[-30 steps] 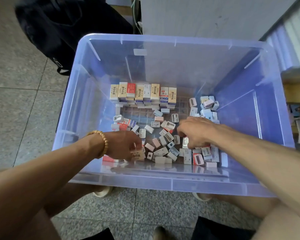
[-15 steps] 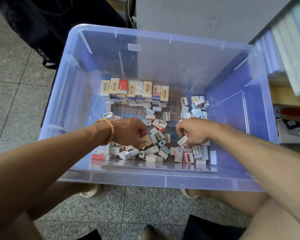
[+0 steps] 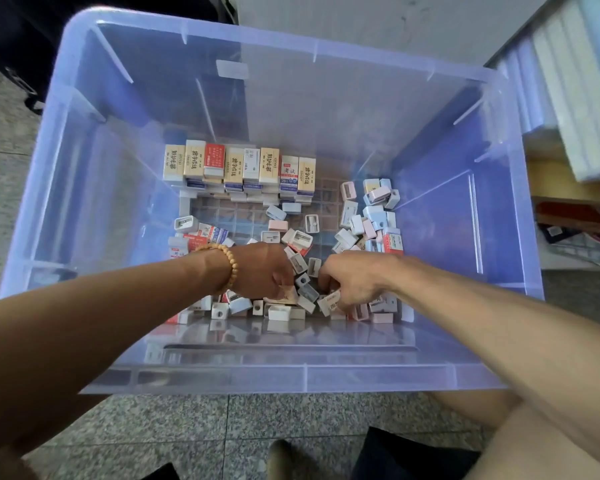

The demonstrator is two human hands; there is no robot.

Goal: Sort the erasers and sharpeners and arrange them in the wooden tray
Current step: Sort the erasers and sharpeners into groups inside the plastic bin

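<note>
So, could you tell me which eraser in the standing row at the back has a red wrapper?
The third from the left, the red-wrapped eraser; the other erasers in the row are beige or white.

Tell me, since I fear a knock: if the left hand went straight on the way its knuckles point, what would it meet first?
Probably the loose sharpeners between both hands, then the right hand; depth is unclear.

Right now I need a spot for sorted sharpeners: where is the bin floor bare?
Bare: the gridded floor between the eraser row and the loose pile. Crowded: near wall around both hands, left hand, right hand, and the sharpener cluster.
</note>
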